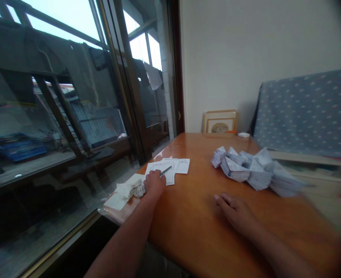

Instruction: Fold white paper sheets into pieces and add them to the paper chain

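My left hand (155, 182) is over white printed sheets (170, 180) at the left edge of the table. A dark pen (166, 171) sticks out from between its curled fingers and thumb, pointing up and right. Crumpled white tissue paper (140, 190) lies against the outer side of this hand. My right hand (234, 210) rests on its side on the tabletop with fingers curled in and nothing visible in them. Beyond it stands a row of folded white paper pieces (251, 168), stacked in pointed bundles.
The brown wooden table (193, 208) runs along glass sliding doors (72, 96) on my left. A small white object (243, 135) sits at its far end. Framed pictures (220, 121) lean on the wall behind. A blue star-patterned cloth (306, 112) hangs at right.
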The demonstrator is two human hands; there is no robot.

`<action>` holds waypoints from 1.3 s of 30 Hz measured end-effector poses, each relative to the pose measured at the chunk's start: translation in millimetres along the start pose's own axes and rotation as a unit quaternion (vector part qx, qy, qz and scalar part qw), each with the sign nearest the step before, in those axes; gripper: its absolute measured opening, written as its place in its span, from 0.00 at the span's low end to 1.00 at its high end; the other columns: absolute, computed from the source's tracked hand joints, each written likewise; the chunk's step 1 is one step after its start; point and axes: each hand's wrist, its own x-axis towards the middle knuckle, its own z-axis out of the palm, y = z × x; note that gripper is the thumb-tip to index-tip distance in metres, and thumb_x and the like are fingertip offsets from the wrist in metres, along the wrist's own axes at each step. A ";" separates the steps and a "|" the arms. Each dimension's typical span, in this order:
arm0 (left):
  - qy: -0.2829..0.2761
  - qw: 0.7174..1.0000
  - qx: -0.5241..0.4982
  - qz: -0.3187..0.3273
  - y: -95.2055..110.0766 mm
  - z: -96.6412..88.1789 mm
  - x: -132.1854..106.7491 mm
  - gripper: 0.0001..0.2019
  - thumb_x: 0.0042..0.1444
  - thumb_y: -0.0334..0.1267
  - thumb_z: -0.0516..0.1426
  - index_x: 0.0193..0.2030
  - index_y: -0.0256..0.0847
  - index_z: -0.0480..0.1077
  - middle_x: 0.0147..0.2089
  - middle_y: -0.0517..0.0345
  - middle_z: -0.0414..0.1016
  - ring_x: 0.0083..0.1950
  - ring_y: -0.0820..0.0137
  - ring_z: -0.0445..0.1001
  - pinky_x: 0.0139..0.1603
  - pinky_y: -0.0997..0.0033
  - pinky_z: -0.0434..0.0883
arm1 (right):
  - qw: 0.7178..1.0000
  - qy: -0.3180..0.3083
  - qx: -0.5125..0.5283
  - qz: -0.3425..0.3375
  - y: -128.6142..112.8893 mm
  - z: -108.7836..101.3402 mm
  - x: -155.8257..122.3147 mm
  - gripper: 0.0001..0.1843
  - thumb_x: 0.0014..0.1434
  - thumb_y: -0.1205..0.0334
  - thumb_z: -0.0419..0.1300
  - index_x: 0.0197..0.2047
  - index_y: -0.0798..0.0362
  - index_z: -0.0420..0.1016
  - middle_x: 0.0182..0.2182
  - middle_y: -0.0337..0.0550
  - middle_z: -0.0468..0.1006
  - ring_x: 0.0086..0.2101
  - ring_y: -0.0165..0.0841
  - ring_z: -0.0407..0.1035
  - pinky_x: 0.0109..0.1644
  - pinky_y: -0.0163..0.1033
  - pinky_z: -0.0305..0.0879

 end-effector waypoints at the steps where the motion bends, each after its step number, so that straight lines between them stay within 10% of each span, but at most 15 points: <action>1: -0.006 1.000 0.022 -0.012 -5.6 0.3 6.5 0.19 0.58 0.44 0.54 0.54 0.38 0.72 0.56 0.37 0.70 0.58 0.46 0.67 0.53 0.49 0.64 | 1.000 0.002 -0.002 0.000 -0.1 0.4 0.3 0.23 0.66 0.44 0.48 0.25 0.49 0.58 0.22 0.36 0.64 0.26 0.33 0.62 0.30 0.38 0.54; 10: -0.053 0.991 0.122 -0.005 -25.0 8.2 33.8 0.16 0.57 0.42 0.51 0.44 0.36 0.76 0.50 0.37 0.76 0.52 0.50 0.73 0.48 0.55 0.68 | 1.000 -0.010 -0.005 0.001 -1.5 2.8 2.4 0.23 0.66 0.45 0.47 0.25 0.50 0.58 0.23 0.37 0.67 0.27 0.33 0.63 0.31 0.38 0.54; 27: -0.067 0.991 0.090 0.076 55.2 57.3 47.9 0.22 0.61 0.52 0.52 0.53 0.41 0.72 0.52 0.41 0.76 0.52 0.53 0.74 0.48 0.59 0.67 | 1.000 0.008 -0.024 0.007 -10.3 -0.6 1.8 0.20 0.66 0.50 0.49 0.25 0.51 0.59 0.23 0.37 0.68 0.27 0.32 0.65 0.31 0.37 0.53; 39: -0.072 0.984 0.161 0.011 -20.1 28.7 53.7 0.33 0.60 0.60 0.41 0.55 0.36 0.70 0.57 0.33 0.71 0.60 0.36 0.65 0.53 0.35 0.60 | 0.998 0.005 -0.054 0.020 -20.7 -6.0 2.9 0.16 0.65 0.54 0.52 0.27 0.52 0.64 0.26 0.37 0.71 0.29 0.29 0.64 0.32 0.34 0.52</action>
